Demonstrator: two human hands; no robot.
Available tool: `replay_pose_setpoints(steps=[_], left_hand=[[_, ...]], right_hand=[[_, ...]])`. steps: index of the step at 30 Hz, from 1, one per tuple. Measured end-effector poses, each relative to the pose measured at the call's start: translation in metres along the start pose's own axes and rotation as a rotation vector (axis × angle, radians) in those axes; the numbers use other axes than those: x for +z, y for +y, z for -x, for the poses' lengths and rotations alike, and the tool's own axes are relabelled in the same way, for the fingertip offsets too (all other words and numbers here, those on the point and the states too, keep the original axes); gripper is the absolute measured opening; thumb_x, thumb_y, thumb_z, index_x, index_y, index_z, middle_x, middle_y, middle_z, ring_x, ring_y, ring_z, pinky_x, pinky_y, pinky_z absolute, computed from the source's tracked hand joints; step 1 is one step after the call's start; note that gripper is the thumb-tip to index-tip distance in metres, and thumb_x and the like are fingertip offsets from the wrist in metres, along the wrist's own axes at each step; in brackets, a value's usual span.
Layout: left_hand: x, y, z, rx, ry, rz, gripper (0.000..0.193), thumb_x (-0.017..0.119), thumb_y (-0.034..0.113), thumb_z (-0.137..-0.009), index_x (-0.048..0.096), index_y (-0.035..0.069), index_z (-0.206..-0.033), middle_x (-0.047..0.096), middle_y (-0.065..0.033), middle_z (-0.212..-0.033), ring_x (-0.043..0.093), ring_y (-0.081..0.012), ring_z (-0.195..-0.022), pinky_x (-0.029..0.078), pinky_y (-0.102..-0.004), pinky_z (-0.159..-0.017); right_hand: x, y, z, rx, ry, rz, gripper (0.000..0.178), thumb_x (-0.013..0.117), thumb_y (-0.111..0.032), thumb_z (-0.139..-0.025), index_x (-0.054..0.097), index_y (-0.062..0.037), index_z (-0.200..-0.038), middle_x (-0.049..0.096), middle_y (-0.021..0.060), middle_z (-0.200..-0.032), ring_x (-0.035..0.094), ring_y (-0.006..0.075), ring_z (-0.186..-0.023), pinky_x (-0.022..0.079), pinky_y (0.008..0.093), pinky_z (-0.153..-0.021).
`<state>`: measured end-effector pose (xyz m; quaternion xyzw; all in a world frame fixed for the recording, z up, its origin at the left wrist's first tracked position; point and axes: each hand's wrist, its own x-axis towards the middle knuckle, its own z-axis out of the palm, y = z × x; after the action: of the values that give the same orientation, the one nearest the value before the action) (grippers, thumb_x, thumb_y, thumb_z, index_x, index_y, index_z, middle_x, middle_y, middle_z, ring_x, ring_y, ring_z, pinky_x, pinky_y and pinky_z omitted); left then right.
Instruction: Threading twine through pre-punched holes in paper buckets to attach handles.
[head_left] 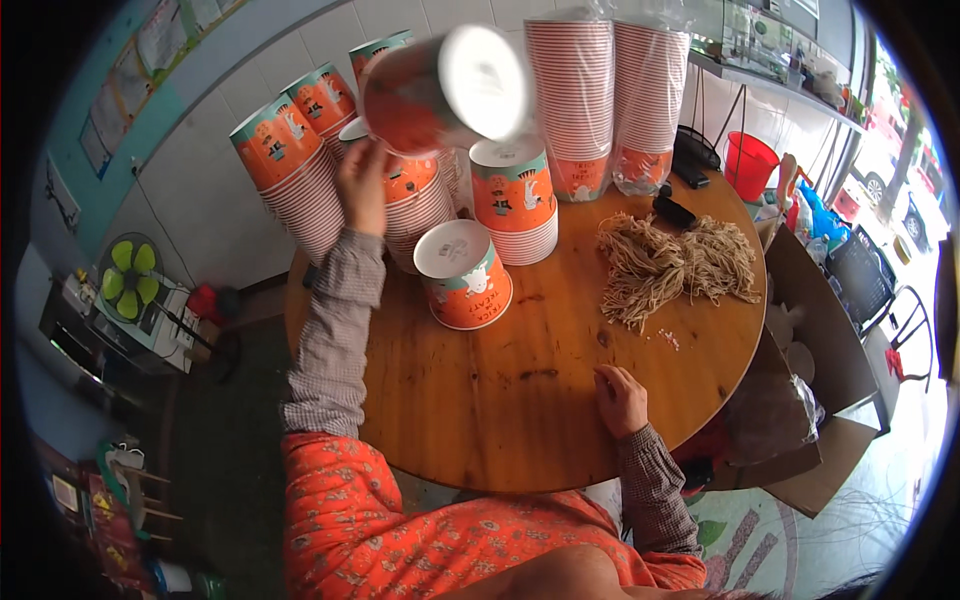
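Observation:
My left hand (363,190) is raised over the far left of the table, its fingers closed at the edge of an orange and green paper tub (415,95). That tub is tipped on its side in the air, smeared by motion, its white base turned right. Below it, a single upside-down paper tub (466,285) stands on the wood, near a short upside-down stack of tubs (515,200). Taller stacks (290,165) lean behind my left hand. My right hand (622,402) rests near the table's front edge with curled fingers and nothing visible in it.
Two tall stacks of tubs in clear plastic (570,100) stand at the back. A heap of beige strings (680,265) lies right on the round wooden table (540,400), near a black object (674,212). Beyond the right edge are a red bucket (752,165) and an open cardboard box (835,350).

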<state>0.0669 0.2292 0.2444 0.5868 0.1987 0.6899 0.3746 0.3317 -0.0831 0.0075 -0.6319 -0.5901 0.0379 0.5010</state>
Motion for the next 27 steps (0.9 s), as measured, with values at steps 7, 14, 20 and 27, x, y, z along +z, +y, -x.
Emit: replay_pose_setpoints(steps=[7, 14, 20, 27], left_hand=[[-0.125, -0.062, -0.074, -0.554, 0.295, 0.329, 0.013, 0.06, 0.005, -0.093, 0.062, 0.002, -0.105, 0.065, -0.0057, -0.101, 0.064, -0.0171, -0.094, 0.054, -0.0276, -0.085], [-0.115, -0.086, -0.002, -0.744, 0.192, 0.062, 0.011, 0.068, 0.015, -0.088, 0.062, 0.007, -0.093, 0.058, 0.0001, -0.076, 0.058, -0.0116, -0.068, 0.051, -0.0227, -0.062], [-0.129, -0.064, -0.022, -0.006, 0.328, -0.506, 0.039, 0.062, 0.018, -0.092, 0.048, 0.003, -0.125, 0.056, -0.0081, -0.113, 0.058, -0.0148, -0.095, 0.051, -0.0254, -0.075], [-0.06, -0.022, -0.051, 0.738, -0.158, -1.239, 0.048, 0.059, 0.021, -0.092, 0.048, 0.005, -0.135, 0.046, -0.0203, -0.136, 0.044, -0.0373, -0.126, 0.038, -0.0443, -0.104]], right_hand=[[0.004, -0.003, -0.003, -0.011, -0.018, -0.011, 0.012, 0.063, -0.011, -0.087, 0.066, -0.004, -0.096, 0.067, 0.0132, -0.09, 0.067, 0.0301, -0.077, 0.054, 0.0346, -0.067], [0.001, 0.0, -0.002, 0.034, -0.039, -0.009, 0.012, 0.063, -0.011, -0.087, 0.066, -0.004, -0.096, 0.067, 0.0134, -0.09, 0.066, 0.0305, -0.078, 0.054, 0.035, -0.067], [0.004, -0.005, -0.004, -0.008, -0.064, -0.01, 0.013, 0.063, -0.012, -0.087, 0.066, -0.004, -0.096, 0.067, 0.0133, -0.09, 0.066, 0.0308, -0.078, 0.054, 0.0355, -0.067], [0.002, -0.001, -0.003, 0.031, -0.036, 0.012, 0.012, 0.062, -0.012, -0.087, 0.066, -0.0043, -0.096, 0.067, 0.0133, -0.09, 0.066, 0.031, -0.079, 0.054, 0.0356, -0.068]])
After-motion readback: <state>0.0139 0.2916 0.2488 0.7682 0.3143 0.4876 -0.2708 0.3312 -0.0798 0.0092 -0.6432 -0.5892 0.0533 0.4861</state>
